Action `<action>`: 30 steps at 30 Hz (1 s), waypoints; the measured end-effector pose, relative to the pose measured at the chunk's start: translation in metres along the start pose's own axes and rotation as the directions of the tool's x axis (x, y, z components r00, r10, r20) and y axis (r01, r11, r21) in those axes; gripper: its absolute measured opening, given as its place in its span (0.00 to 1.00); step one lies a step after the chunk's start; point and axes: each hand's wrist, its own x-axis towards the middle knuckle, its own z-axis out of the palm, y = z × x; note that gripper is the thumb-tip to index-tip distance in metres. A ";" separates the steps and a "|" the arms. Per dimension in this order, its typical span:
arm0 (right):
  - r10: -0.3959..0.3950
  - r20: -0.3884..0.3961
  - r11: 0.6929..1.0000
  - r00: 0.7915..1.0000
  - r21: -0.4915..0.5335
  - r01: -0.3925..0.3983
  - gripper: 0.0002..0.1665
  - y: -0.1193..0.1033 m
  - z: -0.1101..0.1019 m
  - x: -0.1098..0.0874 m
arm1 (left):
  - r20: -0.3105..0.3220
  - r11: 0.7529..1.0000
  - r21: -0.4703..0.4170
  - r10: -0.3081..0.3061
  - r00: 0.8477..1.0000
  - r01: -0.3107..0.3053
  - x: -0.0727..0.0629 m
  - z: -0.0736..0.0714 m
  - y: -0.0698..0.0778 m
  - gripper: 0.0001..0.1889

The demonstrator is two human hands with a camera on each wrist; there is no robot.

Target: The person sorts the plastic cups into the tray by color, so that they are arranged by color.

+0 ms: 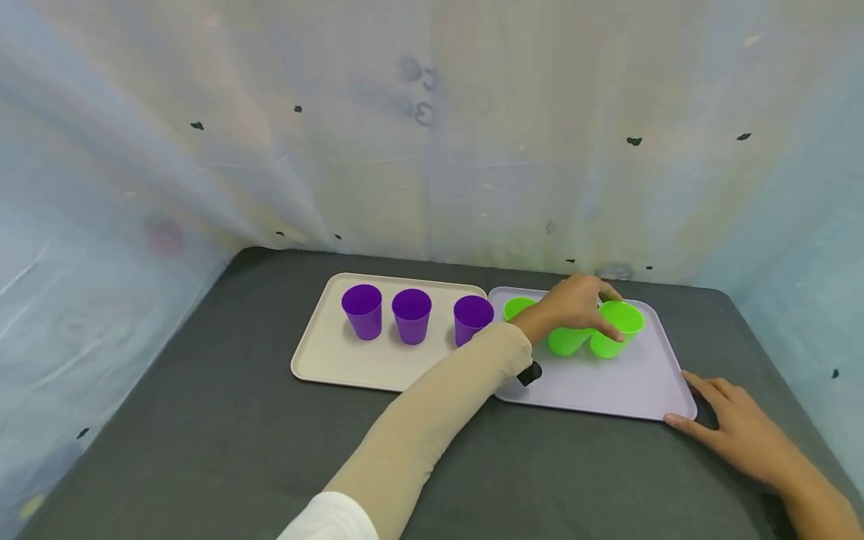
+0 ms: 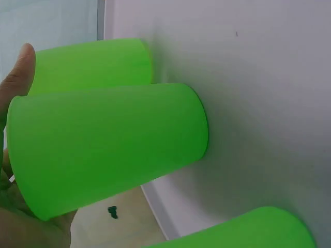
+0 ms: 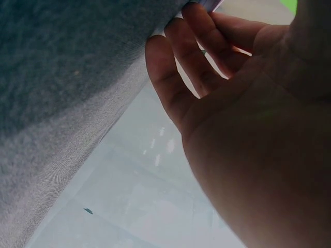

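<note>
Three green cups stand on a lilac tray [image 1: 607, 390]. My left hand [image 1: 574, 300] reaches across to the rightmost green cup [image 1: 624, 319], thumb on the near side and fingers behind its rim, and grips it. In the left wrist view, the middle green cup [image 2: 108, 144] stands in front of that one and covers part of the hand. The left green cup [image 1: 518, 306] is partly hidden by the wrist. My right hand [image 1: 742, 431] rests at the tray's near right corner, thumb and fingertips touching its edges, fingers slightly bent in the right wrist view.
A cream tray [image 1: 344, 367] adjoins the lilac one on the left. It bears three purple cups [image 1: 412, 315] in a row, the right one partly behind my left sleeve [image 1: 432, 427]. Both trays lie on a dark grey table [image 1: 223, 442] with pale sheeting [image 1: 432, 187] around it.
</note>
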 end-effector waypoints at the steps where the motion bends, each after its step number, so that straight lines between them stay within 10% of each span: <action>1: 0.001 0.001 1.000 1.000 -0.001 -0.001 0.53 0.000 0.000 0.000 | 0.003 1.000 0.009 0.002 1.000 -0.002 0.000 0.000 0.000 0.38; 17: 0.027 0.023 1.000 0.999 -0.016 -0.027 0.55 -0.004 -0.002 0.002 | 0.019 0.996 -0.070 0.057 0.998 -0.055 -0.006 -0.009 -0.003 0.39; 30: 0.040 0.029 0.999 0.999 -0.019 -0.040 0.56 -0.002 -0.001 0.000 | -0.084 0.954 -0.226 0.184 0.979 -0.198 -0.068 -0.037 -0.023 0.32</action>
